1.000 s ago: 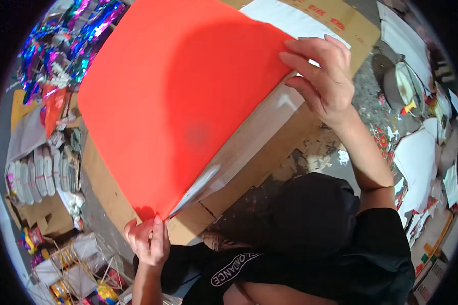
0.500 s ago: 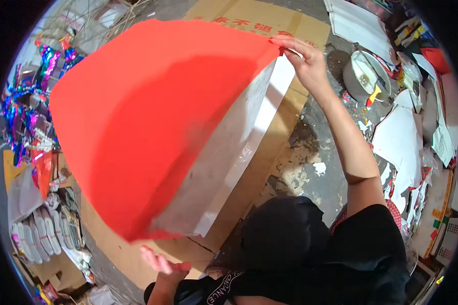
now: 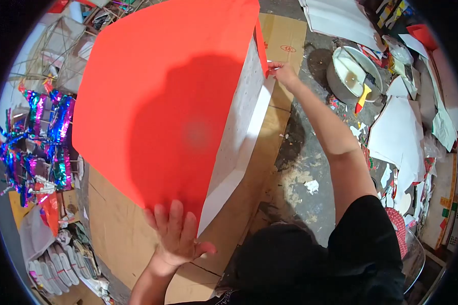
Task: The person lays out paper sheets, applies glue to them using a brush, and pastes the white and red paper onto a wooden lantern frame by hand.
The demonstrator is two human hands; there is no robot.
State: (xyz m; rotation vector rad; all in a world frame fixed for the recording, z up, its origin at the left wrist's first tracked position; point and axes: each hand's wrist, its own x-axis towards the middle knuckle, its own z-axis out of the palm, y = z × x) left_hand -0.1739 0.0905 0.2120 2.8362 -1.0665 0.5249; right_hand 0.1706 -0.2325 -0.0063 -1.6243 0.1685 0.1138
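Observation:
A large red sheet (image 3: 152,66), likely paper, spreads over most of a pale, white-edged panel (image 3: 236,127). The panel's right side shows as a bare strip beside the sheet. My right hand (image 3: 286,75) pinches a narrow hanging edge of the sheet at the upper right. Near the sheet's lower end, my left hand (image 3: 175,236) has its fingers spread, with the fingertips against or just over the red surface; exact contact is hard to tell. A shadow falls across the middle of the sheet.
Brown cardboard (image 3: 119,208) lies beneath the panel. On the right, a pot of whitish liquid (image 3: 343,81) holds a brush with a yellow-and-red handle (image 3: 362,99), near white paper sheets (image 3: 397,132). Shiny tinsel shapes (image 3: 61,119) and stacked folded bundles (image 3: 56,269) are at left.
My right hand has moved down and slightly left along the sheet's edge. My left hand has risen to the sheet's lower end, fingers spread. The red sheet and panel appear turned and shifted upward.

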